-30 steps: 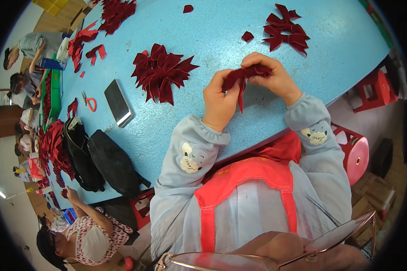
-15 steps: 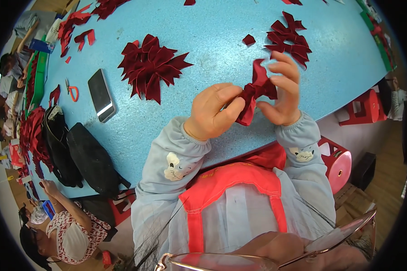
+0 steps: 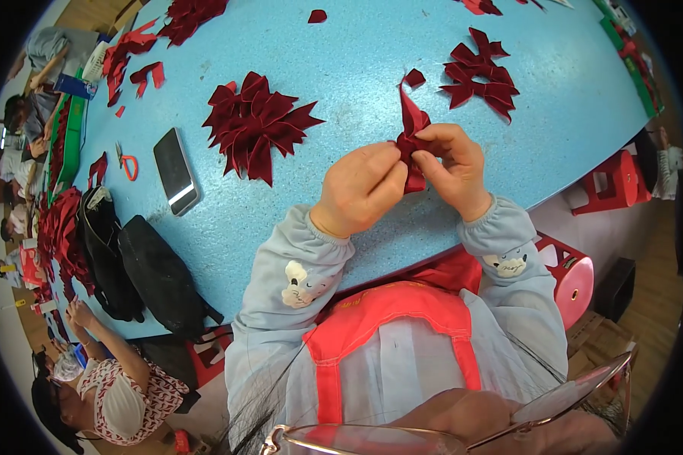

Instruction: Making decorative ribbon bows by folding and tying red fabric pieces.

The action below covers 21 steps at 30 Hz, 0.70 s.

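Observation:
A dark red velvet ribbon bow (image 3: 411, 121) is held above the near part of the blue table, one pointed tail standing up and away from me. My left hand (image 3: 362, 186) is closed, its thumb and fingertips pinching the bow's left side near the middle. On the other side my right hand (image 3: 455, 168) pinches the same bow between thumb and fingers. Part of the knot and the lower loop is hidden by my fingers. Just beyond the bow lies a small red ribbon scrap (image 3: 414, 78).
A large pile of finished bows (image 3: 258, 129) lies left of centre, a smaller group of bows (image 3: 479, 76) at right. Further left are a phone (image 3: 176, 171), orange-handled scissors (image 3: 128, 162) and black pouches (image 3: 159, 273). A co-worker (image 3: 121, 379) sits at lower left; a red stool (image 3: 569, 280) stands at right.
My right hand has gone from spread fingers to a pinch on the bow and moved left. The bow has turned, so it now shows narrower and more upright.

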### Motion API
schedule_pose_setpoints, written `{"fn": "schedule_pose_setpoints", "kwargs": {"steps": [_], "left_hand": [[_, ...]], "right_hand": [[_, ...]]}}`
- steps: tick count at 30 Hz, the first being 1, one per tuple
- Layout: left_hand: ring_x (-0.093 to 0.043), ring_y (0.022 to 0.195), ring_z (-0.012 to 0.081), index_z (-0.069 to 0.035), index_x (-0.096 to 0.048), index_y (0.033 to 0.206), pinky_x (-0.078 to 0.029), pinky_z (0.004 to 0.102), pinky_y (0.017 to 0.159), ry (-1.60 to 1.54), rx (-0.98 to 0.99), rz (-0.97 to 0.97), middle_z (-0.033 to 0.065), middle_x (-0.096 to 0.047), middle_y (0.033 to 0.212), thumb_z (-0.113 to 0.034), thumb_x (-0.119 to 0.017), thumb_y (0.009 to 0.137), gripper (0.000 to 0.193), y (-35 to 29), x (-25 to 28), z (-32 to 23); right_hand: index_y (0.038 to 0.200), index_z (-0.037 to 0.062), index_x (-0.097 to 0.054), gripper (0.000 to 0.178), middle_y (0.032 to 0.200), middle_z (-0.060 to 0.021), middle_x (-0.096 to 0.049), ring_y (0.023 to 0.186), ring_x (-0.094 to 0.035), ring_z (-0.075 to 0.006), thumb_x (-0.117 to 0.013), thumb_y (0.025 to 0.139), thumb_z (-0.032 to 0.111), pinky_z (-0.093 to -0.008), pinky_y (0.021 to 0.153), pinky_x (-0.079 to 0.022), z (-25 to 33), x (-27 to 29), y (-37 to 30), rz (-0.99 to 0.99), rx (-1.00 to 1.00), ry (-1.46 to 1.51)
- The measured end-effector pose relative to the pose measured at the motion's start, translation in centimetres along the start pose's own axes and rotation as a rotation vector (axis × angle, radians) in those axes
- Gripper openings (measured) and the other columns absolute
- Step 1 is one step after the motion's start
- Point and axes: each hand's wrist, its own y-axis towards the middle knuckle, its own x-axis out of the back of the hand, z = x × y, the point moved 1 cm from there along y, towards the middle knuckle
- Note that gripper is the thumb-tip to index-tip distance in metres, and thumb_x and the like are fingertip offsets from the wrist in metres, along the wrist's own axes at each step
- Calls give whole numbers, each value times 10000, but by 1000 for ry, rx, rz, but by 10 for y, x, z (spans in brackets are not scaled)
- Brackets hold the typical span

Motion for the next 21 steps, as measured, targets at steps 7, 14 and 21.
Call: {"fn": "schedule_pose_setpoints", "kwargs": {"steps": [7,14,21], "left_hand": [[-595,734,252,-19,-592,888,-495,304,610,-207,537,-105,126,-596,909,19,-628,704,191,1,-1,-4],[-568,702,237,-22,-585,853,-464,300,601,-184,694,-9,98,-587,813,-23,-648,726,142,8,-5,-14],[-567,656,211,-29,-578,808,-456,296,560,-246,765,0,83,-582,777,-36,-644,744,92,4,-8,-17]], "right_hand": [[991,19,-536,160,812,-31,-605,655,-581,-62,-570,842,-29,-195,524,-469,-3,-1,1,-18,-94,53],[976,19,-532,139,807,-25,-605,661,-574,-60,-558,846,-23,-196,565,-479,-7,2,1,27,-71,53],[973,14,-535,182,806,-21,-602,683,-574,-56,-603,809,-30,-197,587,-479,-3,-6,5,11,-130,-3]]}}
